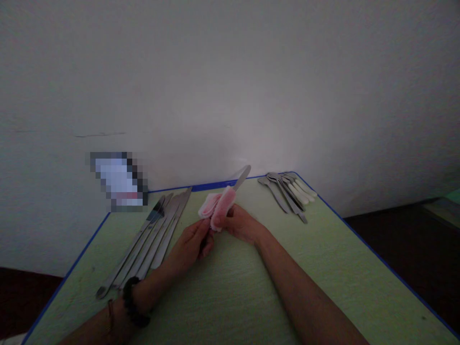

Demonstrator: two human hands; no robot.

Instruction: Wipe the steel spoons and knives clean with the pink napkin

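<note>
A table knife (242, 177) points up and away in front of me, its rounded blade tip showing past a folded pink cloth (224, 207). The cloth is wrapped around its middle. My right hand (239, 223) is closed on the cloth from the right, thumb on top. My left hand (194, 240) is closed at the knife's lower end, just below the cloth; its fingers hide the handle. Several more table knives (153, 239) lie side by side to the left, partly behind my left forearm. Several spoons (278, 187), some with white handles, lie grouped at the far right.
The pale green table (230, 297) has a blue edge and stands against a grey wall (230, 86). A pixelated, phone-like object (117, 179) stands at the back left corner. Dark floor shows on both sides.
</note>
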